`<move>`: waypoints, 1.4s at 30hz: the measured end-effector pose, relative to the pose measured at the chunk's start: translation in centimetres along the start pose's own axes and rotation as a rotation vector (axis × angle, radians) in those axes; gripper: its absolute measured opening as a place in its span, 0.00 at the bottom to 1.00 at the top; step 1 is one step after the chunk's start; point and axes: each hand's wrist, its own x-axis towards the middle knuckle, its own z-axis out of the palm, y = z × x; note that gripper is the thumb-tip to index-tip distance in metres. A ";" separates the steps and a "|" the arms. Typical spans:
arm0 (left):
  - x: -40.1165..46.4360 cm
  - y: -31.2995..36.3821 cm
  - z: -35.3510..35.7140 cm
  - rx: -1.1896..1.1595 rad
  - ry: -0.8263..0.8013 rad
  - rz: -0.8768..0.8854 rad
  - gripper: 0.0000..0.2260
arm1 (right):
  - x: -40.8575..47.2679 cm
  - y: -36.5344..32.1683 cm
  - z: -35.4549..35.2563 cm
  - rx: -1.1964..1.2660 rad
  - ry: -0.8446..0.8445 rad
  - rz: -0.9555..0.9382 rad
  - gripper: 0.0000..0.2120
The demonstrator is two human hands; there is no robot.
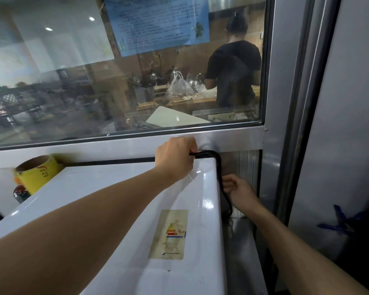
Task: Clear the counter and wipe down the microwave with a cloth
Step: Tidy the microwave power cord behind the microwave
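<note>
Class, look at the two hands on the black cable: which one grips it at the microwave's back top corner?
The left hand; it grips the black cable atop the microwave. The right hand holds it lower, beside the microwave.

A: What's the left hand doing?
B: Holding the black cord at the back corner of the white microwave.
A: & the right hand?
B: Pinching the same cord lower, beside the microwave, above the worktop. Yellow tape roll sits back left.

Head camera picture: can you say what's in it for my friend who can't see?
Both hands hold a black cord at the back corner of a white microwave: the left hand on top, the right hand beside it. Behind is a window.
</note>
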 end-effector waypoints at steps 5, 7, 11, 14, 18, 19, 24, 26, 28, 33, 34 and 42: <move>0.3 0.3 -0.3 0.002 0.000 -0.018 0.08 | -0.5 -0.8 -0.8 -0.023 0.033 0.046 0.22; 0.7 0.4 -0.6 0.011 0.027 -0.030 0.09 | -0.6 -1.2 -1.0 -0.027 0.041 0.063 0.21; 1.4 0.1 -1.4 0.012 0.061 -0.114 0.10 | -0.6 -1.8 -1.0 -0.041 0.042 0.069 0.22; 0.8 -0.3 -1.3 0.016 0.031 -0.118 0.10 | -0.8 -1.6 -0.9 -0.044 0.049 0.071 0.22; 0.2 -0.7 -0.9 0.003 -0.009 -0.133 0.10 | -0.7 -1.4 -0.7 -0.089 0.013 0.084 0.22; 0.3 -0.7 -0.9 0.008 -0.007 -0.139 0.10 | -0.5 -1.5 -0.7 -0.097 0.011 0.090 0.22; 0.6 -0.9 -1.0 0.046 0.008 -0.167 0.10 | -0.4 -2.0 -0.8 -0.108 0.008 0.117 0.23; 0.3 -0.8 -0.9 0.048 0.001 -0.169 0.10 | -0.9 -1.8 -0.7 -0.108 -0.014 0.122 0.25; 0.3 -0.9 -0.9 0.032 0.003 -0.168 0.10 | -1.2 -1.6 -0.7 -0.125 -0.009 0.118 0.26; 0.3 -1.2 -1.1 0.015 0.016 -0.145 0.09 | -1.5 -2.0 -1.0 -0.141 0.047 0.121 0.25; 0.3 -1.2 -1.1 0.013 0.019 -0.146 0.09 | -1.6 -2.1 -1.1 -0.152 0.049 0.116 0.24; 0.7 -1.5 -0.8 0.034 0.063 -0.183 0.14 | -1.4 -2.4 -1.3 -0.232 0.060 0.100 0.26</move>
